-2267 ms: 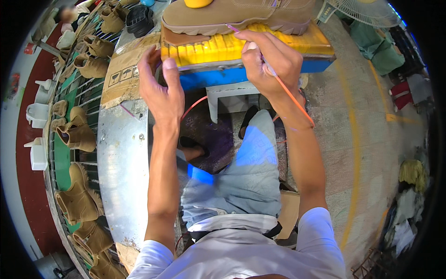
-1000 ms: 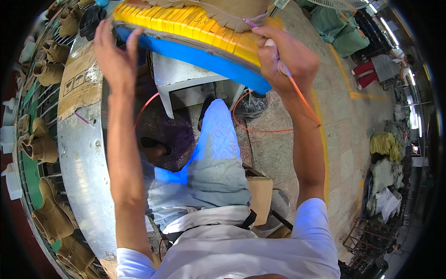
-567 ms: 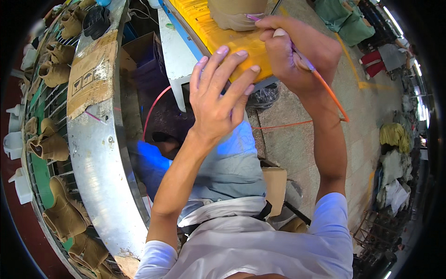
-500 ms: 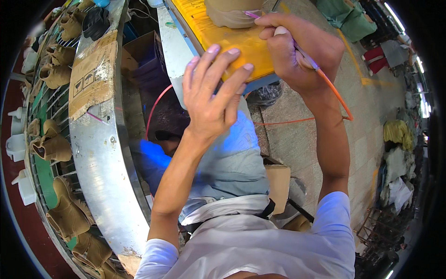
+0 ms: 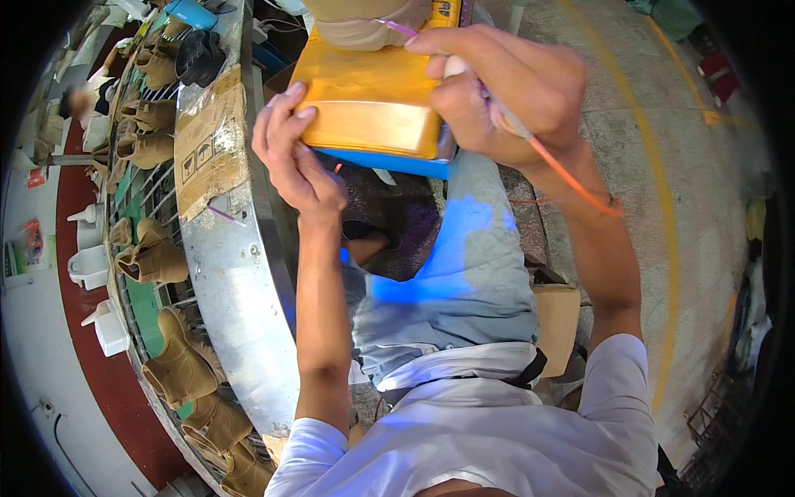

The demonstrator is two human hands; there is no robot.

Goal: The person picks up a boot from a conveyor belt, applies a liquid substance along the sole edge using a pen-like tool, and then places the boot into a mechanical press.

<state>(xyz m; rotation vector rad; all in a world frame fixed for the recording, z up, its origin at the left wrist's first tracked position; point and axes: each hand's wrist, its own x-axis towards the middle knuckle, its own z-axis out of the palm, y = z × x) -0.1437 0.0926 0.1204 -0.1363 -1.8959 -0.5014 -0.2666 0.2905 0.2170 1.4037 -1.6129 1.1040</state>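
The right hand, upper right of centre, closes its grip narrowly around a slim pen-like tool, held much as a pencil is, presumably for fine control of the point. The tool's violet tip lies against or just over the lower band of the tan boot; which of the 2, the view does not settle. An orange tube leaves the tool's rear end and arcs across the wrist, a course that probably holds it clear of the boot. The boot stands at the upper centre, cut by the frame's edge, on a yellow-covered stand with a blue lower part; this raised seat seems to bring the boot's lower edge within easy reach. At the stand's left edge the left hand curls, fingertips on the yellow covering, plausibly to steady it; how firmly it grips cannot be told. Left of centre, a metal bench carries a cardboard sheet, perhaps as surface protection, and a thin purple stick. Farther left, a slatted rack bears more tan boots, apparently spaced out for access, with white bottles along its outer side.
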